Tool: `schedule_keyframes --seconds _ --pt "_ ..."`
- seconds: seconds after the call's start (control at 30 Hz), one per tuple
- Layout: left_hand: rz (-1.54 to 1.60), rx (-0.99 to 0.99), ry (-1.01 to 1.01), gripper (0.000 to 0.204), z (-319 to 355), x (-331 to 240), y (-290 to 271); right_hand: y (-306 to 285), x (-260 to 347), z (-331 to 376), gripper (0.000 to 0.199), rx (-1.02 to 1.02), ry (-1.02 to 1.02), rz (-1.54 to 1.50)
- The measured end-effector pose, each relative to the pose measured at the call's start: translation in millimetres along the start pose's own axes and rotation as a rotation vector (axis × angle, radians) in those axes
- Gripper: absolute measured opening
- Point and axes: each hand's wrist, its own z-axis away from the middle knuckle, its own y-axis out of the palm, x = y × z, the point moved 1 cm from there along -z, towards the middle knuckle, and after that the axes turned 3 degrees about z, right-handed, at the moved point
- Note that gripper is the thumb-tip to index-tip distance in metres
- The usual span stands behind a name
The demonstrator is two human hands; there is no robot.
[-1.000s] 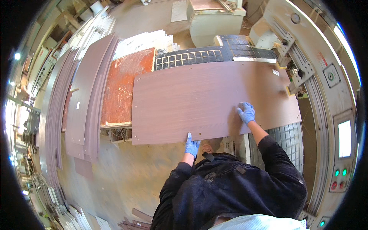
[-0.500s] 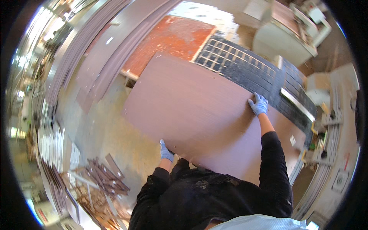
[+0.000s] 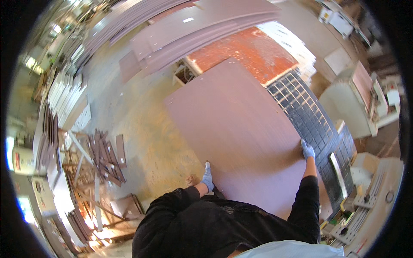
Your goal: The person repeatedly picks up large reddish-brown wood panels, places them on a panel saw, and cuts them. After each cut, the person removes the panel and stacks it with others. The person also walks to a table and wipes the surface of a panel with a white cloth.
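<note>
A large mauve-brown board [image 3: 241, 129] stretches out in front of me. Its right part rests over a black gridded machine table [image 3: 316, 124], while its left side overhangs the floor. Wearing a blue glove, my left hand [image 3: 208, 177] grips the near left edge, thumb up along the rim and fingers hidden below. My right hand [image 3: 307, 149], gloved as well, is closed round the right edge beside the black table; some of its fingers are out of sight.
Beyond the board lies a worn red-orange tabletop [image 3: 254, 51], with stacked long mauve boards [image 3: 206, 26] behind. Brown offcut strips [image 3: 105, 157] lie on the floor at left, near a rack of boards [image 3: 51, 142]. A metal rail fence [image 3: 361, 206] stands at right.
My view has turned left, so the surroundings sit farther right. The right hand has gone from lying spread on the board's top to gripping its right edge. The left hand keeps its hold.
</note>
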Motion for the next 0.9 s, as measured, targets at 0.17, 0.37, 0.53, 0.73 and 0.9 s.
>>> schedule_keyframes --seconds 0.17,0.37,0.53,0.73,0.9 --pt "0.209 -0.152 0.067 0.110 -40 1 -55 -1 48 34 0.080 -0.111 -0.070 -0.087" --pt "0.192 -0.235 0.106 0.110 14 -35 -81 15 118 42 0.084 -0.160 -0.284 0.022" --pt "0.071 -0.241 0.088 0.109 100 -90 -125 29 211 78 0.074 -0.271 -0.345 0.208" --pt "0.340 -0.098 0.183 0.109 134 -160 -230 31 429 240 0.054 -0.269 -0.889 0.194" --pt "0.683 0.106 0.155 0.109 134 -218 -301 -3 507 276 0.047 -0.114 -0.930 0.146"
